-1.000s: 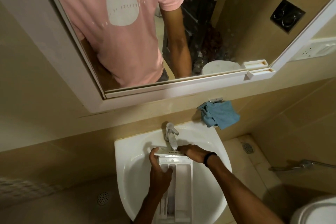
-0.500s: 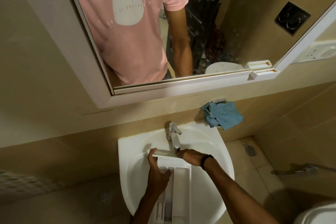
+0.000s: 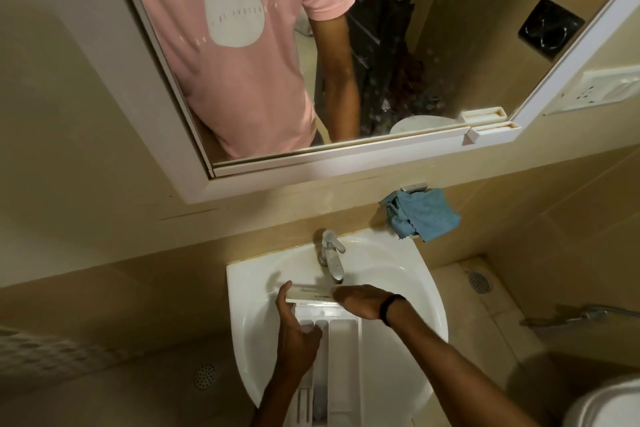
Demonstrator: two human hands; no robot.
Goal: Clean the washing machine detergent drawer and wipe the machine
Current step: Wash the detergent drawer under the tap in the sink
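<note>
The detergent drawer (image 3: 344, 367) lies lengthwise in the white washbasin (image 3: 428, 291), its front panel (image 3: 308, 293) at the far end, right below the spout of the tap (image 3: 330, 258). The near end runs out of the bottom of the view. The left hand (image 3: 298, 340) grips the drawer's left wall, with the thumb up against the left end of the front panel. The right hand (image 3: 362, 300) lies over the panel's right end and appears to hold it, though its fingertips are hidden. I cannot make out whether water is running. The step in hand looks like rinsing the drawer. To do it well, the drawer should probably be tipped so the far end sits higher and water runs down the length of each channel and out, not pooling. The narrow compartments (image 3: 322, 325) on the left are partly covered by the left hand, so that grip would need to shift outward or toward the near end for the stream to reach them. One hand is best left steadying the drawer while the other rubs residue from the corners and the underside of the panel, since wet plastic slips easily against the glazed bowl. The blue cloth (image 3: 427, 215) hangs on the wall just beyond the basin's far right rim, within easy reach for drying and for wiping the machine, which is not in view.
</note>
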